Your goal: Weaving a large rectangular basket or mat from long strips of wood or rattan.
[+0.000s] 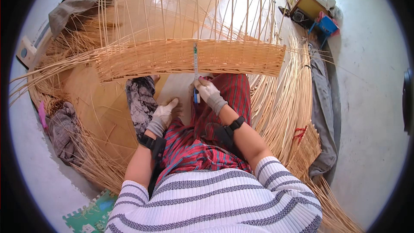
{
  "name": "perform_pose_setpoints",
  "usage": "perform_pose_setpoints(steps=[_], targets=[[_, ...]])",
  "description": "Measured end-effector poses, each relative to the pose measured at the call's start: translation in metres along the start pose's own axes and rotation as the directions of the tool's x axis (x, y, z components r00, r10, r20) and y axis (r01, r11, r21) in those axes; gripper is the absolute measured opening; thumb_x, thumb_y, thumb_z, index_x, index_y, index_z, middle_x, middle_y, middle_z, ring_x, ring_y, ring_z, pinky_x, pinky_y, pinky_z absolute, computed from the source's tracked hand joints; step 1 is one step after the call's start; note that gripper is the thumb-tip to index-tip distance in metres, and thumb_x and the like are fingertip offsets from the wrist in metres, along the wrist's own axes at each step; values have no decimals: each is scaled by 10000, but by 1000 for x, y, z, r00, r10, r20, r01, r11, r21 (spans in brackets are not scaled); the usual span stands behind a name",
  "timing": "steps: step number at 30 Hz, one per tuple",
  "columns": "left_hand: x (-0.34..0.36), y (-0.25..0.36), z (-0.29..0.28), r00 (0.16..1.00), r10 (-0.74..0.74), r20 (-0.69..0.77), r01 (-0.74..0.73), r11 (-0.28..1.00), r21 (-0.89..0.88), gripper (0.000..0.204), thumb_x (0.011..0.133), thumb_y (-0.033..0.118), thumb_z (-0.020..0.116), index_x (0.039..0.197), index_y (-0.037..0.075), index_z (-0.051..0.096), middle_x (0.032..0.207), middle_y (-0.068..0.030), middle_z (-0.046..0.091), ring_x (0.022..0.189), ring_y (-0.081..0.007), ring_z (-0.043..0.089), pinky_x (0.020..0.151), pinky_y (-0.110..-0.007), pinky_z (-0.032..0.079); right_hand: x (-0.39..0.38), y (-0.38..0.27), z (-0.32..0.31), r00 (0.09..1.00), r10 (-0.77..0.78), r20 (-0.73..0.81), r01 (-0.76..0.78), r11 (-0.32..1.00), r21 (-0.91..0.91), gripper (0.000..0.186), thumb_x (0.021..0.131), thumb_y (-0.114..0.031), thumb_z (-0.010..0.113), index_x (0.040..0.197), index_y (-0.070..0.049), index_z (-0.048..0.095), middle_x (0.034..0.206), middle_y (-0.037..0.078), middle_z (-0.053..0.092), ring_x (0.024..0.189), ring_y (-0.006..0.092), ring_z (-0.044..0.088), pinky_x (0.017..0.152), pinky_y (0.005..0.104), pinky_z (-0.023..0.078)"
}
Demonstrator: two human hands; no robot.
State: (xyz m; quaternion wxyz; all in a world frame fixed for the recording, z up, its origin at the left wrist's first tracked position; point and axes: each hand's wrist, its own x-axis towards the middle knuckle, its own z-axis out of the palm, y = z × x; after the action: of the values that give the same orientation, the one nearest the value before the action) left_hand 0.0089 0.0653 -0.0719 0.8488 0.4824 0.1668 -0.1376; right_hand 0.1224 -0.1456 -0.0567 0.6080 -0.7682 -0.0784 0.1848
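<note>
A long woven cane panel (146, 56) with upright stakes rising from its upper edge lies across the view in front of me. My gloved right hand (206, 91) grips a blue tape measure (197, 99) below the panel's middle, with its metal tape (196, 58) extended upward across the weave. My gloved left hand (165, 112) is lower and to the left, between my legs, with its fingers apart and holding nothing. Red checked cloth (233, 103) covers my lap and right leg.
Loose cane bundles (284, 95) lie to the right beside a grey cloth (321, 146) and a small woven piece (304, 151). More cane (82, 39) and bunched cloths (64, 133) lie at the left. Blue stool (325, 26) and clutter stand back right. Green foam mat (86, 213) sits lower left.
</note>
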Motion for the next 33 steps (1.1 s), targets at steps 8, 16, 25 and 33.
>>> perform_pose_setpoints(steps=[8,16,25,33], targets=[[-1,0,0,999,-30,-14,31,998,62,433,998,297,697,1297,-8,629,1106,-185,711,924,-309,707,787,-452,604,-2,-13,7,998,56,0,-54,971,232,371,1049,-276,502,1002,32,704,906,128,733,827,225,716,768,342,569],[-3,2,1,1000,-12,8,12,998,59,359,1009,257,684,1258,4,635,1070,-155,702,892,-274,705,762,-423,612,-4,-15,9,997,73,-38,-66,983,174,398,1062,-297,476,1025,19,715,945,129,750,867,207,731,785,341,582],[-2,-2,-1,1000,-26,-1,26,997,67,322,1000,221,688,1265,44,645,1059,-120,694,908,-248,693,756,-407,609,-3,-7,11,998,48,-48,-41,990,134,390,1067,-312,487,1034,-4,724,948,103,757,871,189,725,781,336,577],[-4,2,-3,999,-32,31,32,999,-5,349,979,208,717,1268,33,630,1062,-146,700,905,-279,699,754,-437,618,-7,-8,13,997,63,-48,-52,979,195,400,1071,-326,494,1031,-1,722,941,100,752,862,181,719,772,326,574]])
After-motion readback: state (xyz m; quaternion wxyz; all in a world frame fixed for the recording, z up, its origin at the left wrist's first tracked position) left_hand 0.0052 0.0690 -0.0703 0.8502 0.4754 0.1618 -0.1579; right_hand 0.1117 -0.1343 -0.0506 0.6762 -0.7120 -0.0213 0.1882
